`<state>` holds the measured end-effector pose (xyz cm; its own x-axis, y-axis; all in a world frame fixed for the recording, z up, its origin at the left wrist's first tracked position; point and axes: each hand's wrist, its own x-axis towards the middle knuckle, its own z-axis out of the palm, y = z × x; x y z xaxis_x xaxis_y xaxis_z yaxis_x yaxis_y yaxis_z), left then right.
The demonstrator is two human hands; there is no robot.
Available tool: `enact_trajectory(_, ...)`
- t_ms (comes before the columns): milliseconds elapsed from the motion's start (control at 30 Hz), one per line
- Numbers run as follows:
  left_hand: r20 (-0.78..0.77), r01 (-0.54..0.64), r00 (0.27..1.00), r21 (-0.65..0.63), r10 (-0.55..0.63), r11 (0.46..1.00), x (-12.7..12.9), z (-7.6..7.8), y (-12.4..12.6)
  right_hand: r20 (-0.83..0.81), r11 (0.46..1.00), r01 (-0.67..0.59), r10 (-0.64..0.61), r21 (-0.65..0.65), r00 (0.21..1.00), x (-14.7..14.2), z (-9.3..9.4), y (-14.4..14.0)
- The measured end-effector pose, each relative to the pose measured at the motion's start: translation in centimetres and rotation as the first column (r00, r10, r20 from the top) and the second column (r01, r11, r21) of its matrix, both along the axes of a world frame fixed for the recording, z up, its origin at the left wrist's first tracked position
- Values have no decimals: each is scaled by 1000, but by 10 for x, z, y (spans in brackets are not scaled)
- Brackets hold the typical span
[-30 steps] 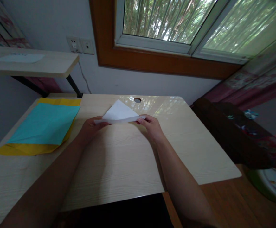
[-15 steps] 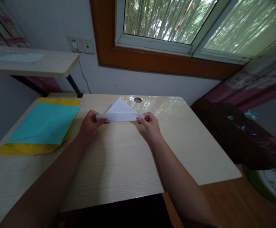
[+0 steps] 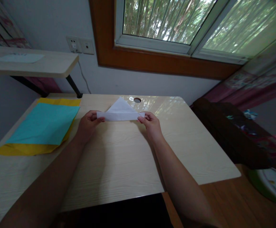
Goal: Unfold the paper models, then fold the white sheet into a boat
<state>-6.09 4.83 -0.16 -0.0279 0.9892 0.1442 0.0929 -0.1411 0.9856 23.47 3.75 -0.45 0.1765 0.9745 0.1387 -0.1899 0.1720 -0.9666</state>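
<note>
A white sheet of paper (image 3: 121, 109), folded into a triangle with a straight band along its near edge, is held above the far part of the desk. My left hand (image 3: 88, 122) pinches the left end of the band, thumb on top and fingers behind. At the opposite end, my right hand (image 3: 151, 123) grips the band between thumb and fingers. The triangle's tip points away from me, toward the wall. Some of my fingertips are hidden behind the paper.
On the desk's left lie turquoise paper (image 3: 45, 123) and yellow paper (image 3: 26, 149) beneath it. A raised shelf (image 3: 59, 65) stands behind them. The pale desk (image 3: 128, 158) has a round cable hole (image 3: 137, 100) near its back edge, below a window.
The near band of the paper has tilted up slightly and looks flatter. Both hands keep their hold, with only tiny shifts of the fingers.
</note>
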Motion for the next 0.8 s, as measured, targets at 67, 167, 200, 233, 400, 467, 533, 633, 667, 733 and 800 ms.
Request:
enact_trajectory(67,30,-6,1000,7,6,1000,-1,-1,2,-26,1000,-12,12,3,1000,0,0,0)
enact_trajectory(167,28,-47,999,14,46,999,-1,-2,3,-31,1000,-29,29,-6,999,3,0,1)
enact_trajectory(200,14,-59,998,18,59,998,-2,-2,3,-31,999,-35,35,-10,999,4,0,1)
enact_trajectory(233,-3,-70,998,25,71,997,-2,-2,2,-30,999,-42,42,-15,999,5,0,1)
enact_trajectory(400,-89,-76,992,98,84,992,-2,2,0,-28,997,-81,81,-9,996,7,3,0)
enact_trajectory(467,-124,-61,989,123,76,991,-3,3,-1,-38,995,-98,98,7,994,7,5,0)
enact_trajectory(533,-165,-32,985,148,57,988,-4,4,-2,-46,992,-123,124,26,991,7,6,-1)
enact_trajectory(633,-208,37,978,243,15,969,-6,4,-2,-53,987,-153,155,47,986,8,8,-2)
enact_trajectory(667,-210,58,978,284,4,957,-7,3,-2,-50,985,-162,165,54,985,9,9,-2)
enact_trajectory(733,-205,78,979,348,-5,934,-8,2,0,-39,981,-181,184,66,982,11,10,-3)
enact_trajectory(800,-199,69,980,378,8,923,-9,0,2,-23,976,-208,210,67,978,12,10,-4)
